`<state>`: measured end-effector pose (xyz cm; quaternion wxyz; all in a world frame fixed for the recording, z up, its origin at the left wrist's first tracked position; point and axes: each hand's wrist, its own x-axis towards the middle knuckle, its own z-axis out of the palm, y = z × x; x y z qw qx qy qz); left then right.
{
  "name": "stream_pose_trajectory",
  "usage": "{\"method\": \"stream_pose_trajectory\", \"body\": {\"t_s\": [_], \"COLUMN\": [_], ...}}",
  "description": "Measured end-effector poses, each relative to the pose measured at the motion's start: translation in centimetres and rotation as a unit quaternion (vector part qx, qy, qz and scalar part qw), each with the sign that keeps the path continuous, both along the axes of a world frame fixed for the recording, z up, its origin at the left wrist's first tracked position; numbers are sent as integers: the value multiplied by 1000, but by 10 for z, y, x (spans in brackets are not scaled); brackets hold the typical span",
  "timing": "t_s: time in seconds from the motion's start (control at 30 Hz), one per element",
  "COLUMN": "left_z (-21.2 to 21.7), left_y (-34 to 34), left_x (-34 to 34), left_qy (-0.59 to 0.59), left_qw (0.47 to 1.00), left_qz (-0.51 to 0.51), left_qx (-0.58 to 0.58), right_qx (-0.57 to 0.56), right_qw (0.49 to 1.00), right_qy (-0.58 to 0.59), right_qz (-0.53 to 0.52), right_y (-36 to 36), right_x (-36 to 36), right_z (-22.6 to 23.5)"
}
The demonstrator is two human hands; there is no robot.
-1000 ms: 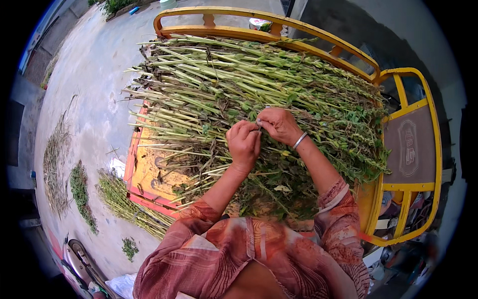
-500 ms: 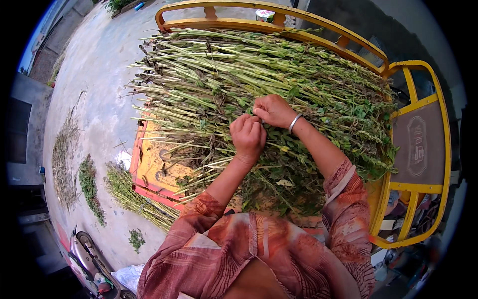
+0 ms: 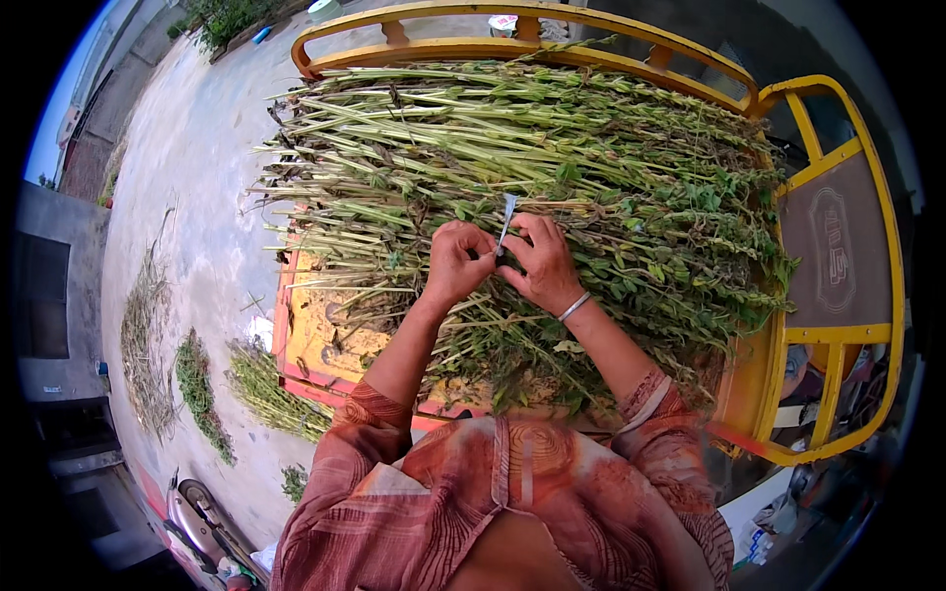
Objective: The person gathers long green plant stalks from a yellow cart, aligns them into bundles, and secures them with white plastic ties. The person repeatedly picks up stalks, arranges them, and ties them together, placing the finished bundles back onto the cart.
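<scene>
My left hand [image 3: 460, 262] and my right hand [image 3: 544, 264] meet over a thick layer of cut green stalks [image 3: 434, 138]. Both are closed, thumbs and fingertips pinching a thin pale strip [image 3: 508, 214] where they come together. One flat end of this strip sticks up between the hands; its lower part is partly hidden by the fingers, near a small dark spot. The stalks lie mostly crosswise, bare cut ends to the left and leafy tops to the right. A silver bangle [image 3: 574, 306] circles my right wrist.
The stalks lie on a yellow cart bed [image 3: 320, 330] with a red edge. A yellow rail [image 3: 434, 46] runs along the far side, and a yellow-framed panel [image 3: 833, 251] stands at the right. Smaller plant heaps [image 3: 204, 389] and a parked two-wheeler [image 3: 202, 527] are on the ground left.
My hands have come nearer to me and turned, their fingertips now facing each other. The pale strip, hidden before, now shows between them. The whole view has shifted slightly.
</scene>
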<state>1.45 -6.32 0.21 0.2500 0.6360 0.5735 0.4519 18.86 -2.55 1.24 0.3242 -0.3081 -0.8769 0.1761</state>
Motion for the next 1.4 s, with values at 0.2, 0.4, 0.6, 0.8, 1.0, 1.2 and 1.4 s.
{"method": "stream_pose_trajectory", "body": {"t_s": [0.2, 0.4, 0.6, 0.8, 1.0, 1.2, 1.4], "left_z": [-1, 6, -16, -33, -5, 15, 12], "left_y": [-4, -12, -17, -41, -56, -41, -21], "left_x": [-2, 11, 14, 4, -5, 3, 9], "left_qy": [-8, 160, 231, 209, 70, -154, 48], "left_qw": [1000, 978, 948, 965, 993, 988, 989], "left_qz": [-7, 19, 69, 35, -24, -26, -1], "left_qx": [28, 133, 208, 156, 97, 5, 139], "right_qx": [21, 168, 64, 23, 70, 101, 22], "right_qw": [999, 968, 980, 966, 923, 919, 945], "right_qy": [25, -157, -118, -149, -187, -162, -84], "right_qz": [-19, 101, 150, 210, 328, 345, 315], "right_y": [-8, 26, 70, 65, 43, 66, 100], "right_x": [-9, 0, -12, -17, -18, -28, -19], "right_z": [1, 29, 25, 21, 39, 52, 60]}}
